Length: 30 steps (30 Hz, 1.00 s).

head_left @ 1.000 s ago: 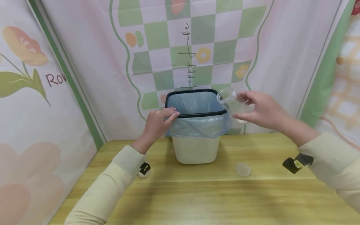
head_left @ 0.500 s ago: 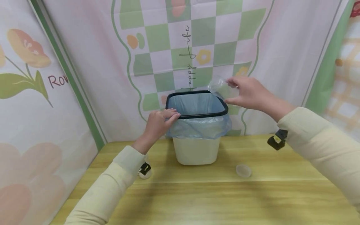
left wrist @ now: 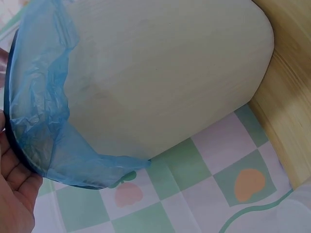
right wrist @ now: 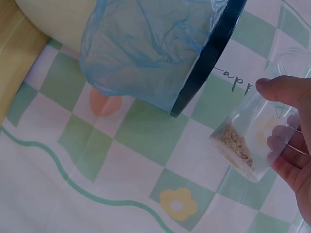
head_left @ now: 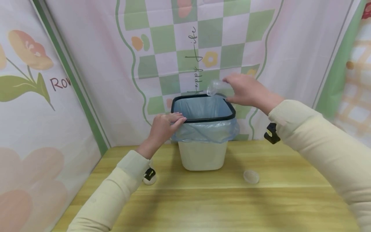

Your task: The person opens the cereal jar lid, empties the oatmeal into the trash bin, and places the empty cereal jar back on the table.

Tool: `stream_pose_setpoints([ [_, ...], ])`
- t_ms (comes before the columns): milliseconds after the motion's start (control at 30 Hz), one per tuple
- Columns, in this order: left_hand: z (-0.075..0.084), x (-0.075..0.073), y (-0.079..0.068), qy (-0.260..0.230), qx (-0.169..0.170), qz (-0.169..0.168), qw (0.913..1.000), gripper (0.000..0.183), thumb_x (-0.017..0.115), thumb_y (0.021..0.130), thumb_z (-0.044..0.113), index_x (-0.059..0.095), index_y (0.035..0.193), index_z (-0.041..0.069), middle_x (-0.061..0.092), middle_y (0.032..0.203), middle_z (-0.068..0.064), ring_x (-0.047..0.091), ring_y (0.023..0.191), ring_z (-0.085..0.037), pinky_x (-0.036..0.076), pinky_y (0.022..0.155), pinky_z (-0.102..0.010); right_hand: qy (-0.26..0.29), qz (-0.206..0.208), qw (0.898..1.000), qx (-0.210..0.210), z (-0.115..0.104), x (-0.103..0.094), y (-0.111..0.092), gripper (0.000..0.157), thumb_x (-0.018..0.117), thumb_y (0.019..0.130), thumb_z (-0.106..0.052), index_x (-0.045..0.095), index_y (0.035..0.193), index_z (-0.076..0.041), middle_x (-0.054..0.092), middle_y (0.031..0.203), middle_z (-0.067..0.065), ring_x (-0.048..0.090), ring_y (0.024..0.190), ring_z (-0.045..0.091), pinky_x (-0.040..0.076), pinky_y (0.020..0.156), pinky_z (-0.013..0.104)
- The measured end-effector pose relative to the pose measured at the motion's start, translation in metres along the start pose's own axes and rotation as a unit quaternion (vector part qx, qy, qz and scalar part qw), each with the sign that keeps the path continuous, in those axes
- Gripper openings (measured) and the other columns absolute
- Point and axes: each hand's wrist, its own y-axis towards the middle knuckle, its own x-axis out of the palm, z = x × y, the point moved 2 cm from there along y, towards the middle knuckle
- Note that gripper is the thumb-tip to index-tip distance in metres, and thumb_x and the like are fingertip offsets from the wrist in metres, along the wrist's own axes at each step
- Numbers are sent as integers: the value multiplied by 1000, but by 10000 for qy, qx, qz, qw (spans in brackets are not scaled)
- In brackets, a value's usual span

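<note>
A trash bin (head_left: 203, 157) with a black rim and a blue liner bag (head_left: 206, 130) folded over its edge stands upright on the table. My left hand (head_left: 163, 127) holds the bin's near left rim corner, fingers over the top and thumb outside. A clear plastic jar (head_left: 215, 87) is tilted above the far right part of the rim, its mouth toward the bin. My right hand (head_left: 246, 90) grips this jar round its side. In the right wrist view, brownish flakes (right wrist: 236, 144) lie in the bottom end of the jar.
On the wooden table (head_left: 203, 199), a round translucent lid (head_left: 251, 177) lies right of the bin. A small pale round object (head_left: 149, 179) is partly hidden below the left wrist. A checkered curtain (head_left: 232, 29) hangs close behind the bin.
My right hand has moved up and to the left with the jar, from beside the bin to over its far right rim. The left hand stays on the rim.
</note>
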Motion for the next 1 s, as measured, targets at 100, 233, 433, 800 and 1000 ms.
stream_pose_setpoints([
  [100, 0, 0, 0, -5, -12, -12, 10000, 18, 74, 88, 18, 77, 99, 4, 73, 95, -11, 70, 93, -22, 57, 77, -35, -323, -15, 9993, -162, -3, 1, 4, 61, 76, 80, -9, 48, 130, 12, 53, 126, 30, 50, 116, 45, 44, 94, 55],
  [233, 0, 1, 0, 13, -14, -10, 10000, 18, 74, 88, 18, 77, 99, 4, 73, 95, -11, 70, 92, -22, 57, 76, -35, -621, -51, 9974, -363, -5, 4, 8, 56, 77, 79, -8, 51, 125, 11, 56, 119, 28, 54, 109, 43, 49, 87, 53],
  [433, 0, 0, 0, 55, 8, -6, 10000, 19, 73, 88, 19, 76, 100, 4, 73, 96, -11, 70, 92, -22, 57, 74, -34, -1050, -186, 9920, -675, -5, 10, 14, 46, 75, 78, -5, 55, 117, 9, 59, 106, 24, 58, 95, 39, 52, 79, 50],
  [800, 0, 0, -1, 105, -45, -112, 9999, 19, 73, 89, 19, 76, 101, 4, 72, 97, -11, 70, 93, -22, 57, 77, -34, -1685, 45, 9747, -1468, -9, 20, 19, 22, 61, 80, 12, 57, 101, 9, 59, 95, 22, 58, 87, 38, 51, 80, 47],
  [1000, 0, 0, 0, 102, 22, -78, 9999, 19, 72, 89, 19, 76, 101, 4, 72, 97, -11, 70, 92, -22, 57, 77, -35, -2200, 34, 9580, -1837, -13, 23, 23, 14, 61, 86, 10, 56, 99, 8, 59, 97, 22, 58, 90, 38, 51, 83, 48],
])
